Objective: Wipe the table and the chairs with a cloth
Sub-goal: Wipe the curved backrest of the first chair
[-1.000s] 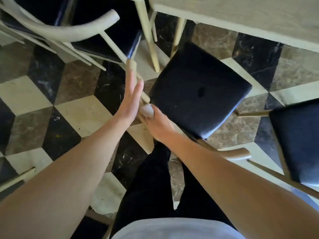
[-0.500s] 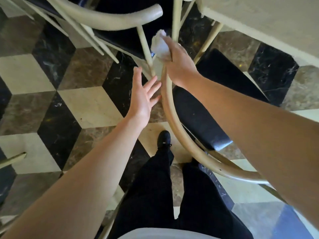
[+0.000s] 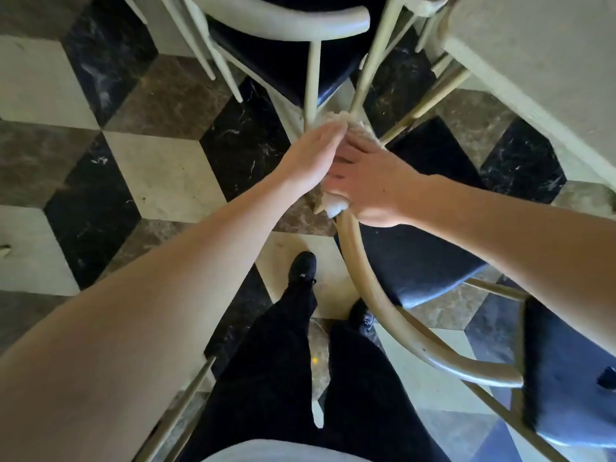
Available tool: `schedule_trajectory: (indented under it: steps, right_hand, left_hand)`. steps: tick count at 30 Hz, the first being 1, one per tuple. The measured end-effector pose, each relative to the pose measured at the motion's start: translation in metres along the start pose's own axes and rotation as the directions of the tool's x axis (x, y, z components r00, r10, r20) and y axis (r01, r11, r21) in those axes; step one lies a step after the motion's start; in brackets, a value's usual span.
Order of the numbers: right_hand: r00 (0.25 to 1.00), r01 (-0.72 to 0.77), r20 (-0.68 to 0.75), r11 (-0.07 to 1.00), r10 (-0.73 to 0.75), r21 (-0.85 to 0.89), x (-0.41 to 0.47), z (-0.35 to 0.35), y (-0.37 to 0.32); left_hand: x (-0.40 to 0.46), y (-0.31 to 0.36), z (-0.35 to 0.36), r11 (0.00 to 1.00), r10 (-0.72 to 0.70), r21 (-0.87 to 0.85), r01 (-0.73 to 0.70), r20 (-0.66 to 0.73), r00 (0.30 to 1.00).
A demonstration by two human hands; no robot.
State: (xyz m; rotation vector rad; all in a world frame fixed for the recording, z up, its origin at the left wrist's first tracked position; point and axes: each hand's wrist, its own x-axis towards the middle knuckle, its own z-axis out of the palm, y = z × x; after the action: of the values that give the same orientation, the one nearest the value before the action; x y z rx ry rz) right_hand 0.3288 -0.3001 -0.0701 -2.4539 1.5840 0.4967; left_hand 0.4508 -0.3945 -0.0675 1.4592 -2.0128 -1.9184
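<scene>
A cream bentwood chair with a dark seat (image 3: 410, 261) stands right in front of me, its curved back rail (image 3: 363, 271) running from lower right up to my hands. My right hand (image 3: 370, 181) grips a white cloth (image 3: 335, 205) wrapped round the upper end of that rail. More of the cloth shows above my fingers. My left hand (image 3: 313, 155) lies with straight fingers against the right hand and the cloth. The table (image 3: 533, 61) edge is at the top right.
A second cream chair (image 3: 290, 25) with a dark seat stands at the top centre. A third dark seat (image 3: 566, 371) is at the right edge. Another chair's thin rails (image 3: 176, 415) cross the bottom left. My legs and black shoes stand on a patterned marble floor (image 3: 160, 175).
My left hand has moved right and now touches the right hand and cloth. The right hand has slid with the cloth down along the chair's rail.
</scene>
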Motion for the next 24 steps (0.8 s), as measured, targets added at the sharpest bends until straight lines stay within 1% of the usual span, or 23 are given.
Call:
schedule_trajectory:
  steps: [1,4,6,8,10,11,12,14,16,17,19,22,24]
  right_hand:
    - [1.000,0.012,-0.013,0.999,-0.012,0.032,-0.003,0.001,-0.007]
    - [0.998,0.042,-0.046,0.991,-0.036,0.130,-0.016,0.001,-0.022]
    - [0.995,0.103,-0.021,0.985,-0.101,0.141,-0.027,0.002,-0.041]
    - [0.981,0.189,0.021,0.971,-0.194,0.143,-0.044,0.007,-0.068]
    - [0.962,0.259,0.054,0.954,-0.269,0.149,-0.064,0.014,-0.095]
    - [0.950,0.290,0.076,0.948,-0.301,0.129,-0.076,0.019,-0.107]
    - [0.934,0.327,0.117,0.940,-0.337,0.099,-0.090,0.025,-0.117]
    - [0.882,0.419,0.215,0.907,-0.419,0.047,-0.121,0.034,-0.135]
    - [0.818,0.526,0.249,0.849,-0.518,0.039,-0.149,0.041,-0.142]
    - [0.796,0.565,0.234,0.824,-0.558,0.045,-0.158,0.043,-0.138]
    - [0.783,0.599,0.178,0.800,-0.596,0.041,-0.163,0.043,-0.122]
    - [0.806,0.582,0.079,0.810,-0.586,0.069,-0.138,0.036,-0.093]
    - [0.844,0.535,-0.026,0.842,-0.535,0.067,-0.105,0.025,-0.073]
  left_hand:
    - [0.000,0.003,0.001,0.999,0.029,0.033,-0.029,-0.002,1.000]
    - [0.002,0.007,-0.004,0.993,0.065,0.107,-0.056,-0.080,0.995]
    - [0.005,0.007,-0.006,0.989,0.084,0.125,-0.073,-0.083,0.993]
    - [0.007,0.012,-0.004,0.986,0.047,0.159,-0.048,0.014,0.999]
    - [0.005,0.012,0.002,0.961,0.003,0.275,-0.038,0.128,0.992]
    - [0.005,0.010,0.007,0.946,-0.004,0.322,-0.045,0.151,0.989]
    - [0.004,0.007,0.011,0.938,-0.002,0.344,-0.047,0.141,0.990]
    - [0.001,0.000,0.017,0.949,0.026,0.311,-0.045,0.065,0.998]
    - [-0.003,-0.003,0.021,0.965,0.033,0.259,-0.031,-0.007,0.999]
    - [-0.005,-0.004,0.023,0.967,0.040,0.251,-0.032,-0.028,0.999]
    - [-0.009,-0.003,0.027,0.963,0.065,0.264,-0.049,-0.051,0.997]
    - [-0.013,0.003,0.030,0.964,0.048,0.264,-0.029,-0.064,0.997]
    - [-0.013,0.010,0.029,0.970,-0.028,0.241,0.032,-0.017,0.999]
